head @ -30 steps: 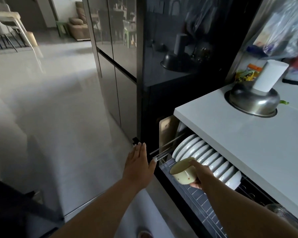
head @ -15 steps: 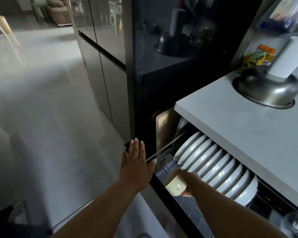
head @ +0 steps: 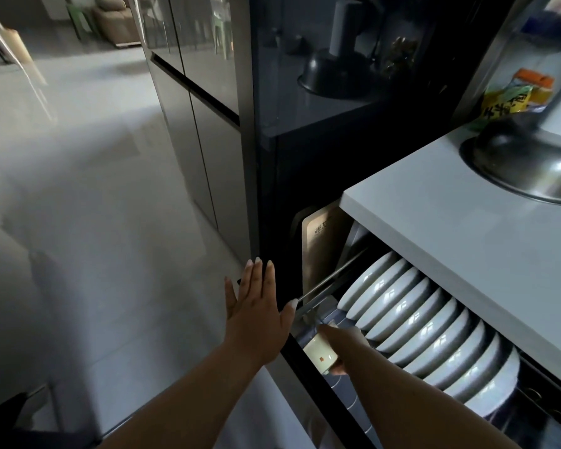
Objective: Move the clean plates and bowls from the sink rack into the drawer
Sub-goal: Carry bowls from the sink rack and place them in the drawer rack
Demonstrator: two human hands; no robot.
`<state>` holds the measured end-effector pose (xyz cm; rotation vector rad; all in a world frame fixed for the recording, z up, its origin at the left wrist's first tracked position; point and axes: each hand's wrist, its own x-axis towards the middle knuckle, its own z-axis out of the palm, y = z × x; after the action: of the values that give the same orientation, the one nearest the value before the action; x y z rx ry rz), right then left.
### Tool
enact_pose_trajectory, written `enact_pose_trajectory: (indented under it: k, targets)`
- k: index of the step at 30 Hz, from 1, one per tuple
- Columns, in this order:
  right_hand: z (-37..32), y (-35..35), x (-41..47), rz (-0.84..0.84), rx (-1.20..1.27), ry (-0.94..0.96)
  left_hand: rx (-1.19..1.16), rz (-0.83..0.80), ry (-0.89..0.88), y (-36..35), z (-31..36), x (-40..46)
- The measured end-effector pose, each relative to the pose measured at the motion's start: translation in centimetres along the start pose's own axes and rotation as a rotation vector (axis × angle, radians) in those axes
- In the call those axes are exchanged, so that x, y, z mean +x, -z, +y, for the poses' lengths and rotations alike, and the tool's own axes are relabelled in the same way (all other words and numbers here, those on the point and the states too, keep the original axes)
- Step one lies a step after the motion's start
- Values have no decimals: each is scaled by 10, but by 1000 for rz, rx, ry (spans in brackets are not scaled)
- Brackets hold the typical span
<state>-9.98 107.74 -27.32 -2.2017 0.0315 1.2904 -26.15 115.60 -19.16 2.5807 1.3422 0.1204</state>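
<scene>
The drawer (head: 308, 364) under the counter is pulled out. A row of several white plates (head: 415, 322) stands on edge in its wire rack. My right hand (head: 344, 343) reaches down into the drawer's front left corner and grips a small cream bowl (head: 319, 351) with a little orange mark, tilted on its side, low beside the plates. My left hand (head: 256, 309) is flat with fingers spread, hovering at the drawer's front left corner, thumb near the steel rail (head: 331, 280). It holds nothing.
A white counter (head: 467, 241) overhangs the drawer, with a steel bowl (head: 525, 163) upside down on it and food packets (head: 512, 98) behind. A wooden board (head: 321, 241) stands at the drawer's far end. Dark glossy cabinets (head: 208, 92) rise on the left, beside grey floor (head: 78, 222).
My right hand has lowered the cream bowl from above the plates down into the drawer's front corner. My left hand has stayed by the drawer's corner. The view has shifted closer.
</scene>
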Motion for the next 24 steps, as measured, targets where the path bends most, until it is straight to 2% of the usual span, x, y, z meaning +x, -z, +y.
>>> enact_pose_trajectory:
  k: [6, 11, 16, 19, 24]
  targets:
    - [-12, -15, -14, 60, -159, 21, 12, 1, -2, -1, 0, 3]
    - [-14, -27, -5, 0, -94, 4, 3, -3, -10, 0, -1, 5]
    - [-21, -22, -12, -43, -145, 3, -11, -23, 0, 1, -4, 5]
    - [-34, -6, -20, -42, -242, 106, -34, -56, 5, 9, -2, 4]
    - [-73, 32, -55, 32, -202, 357, -116, -40, -2, 40, 14, 6]
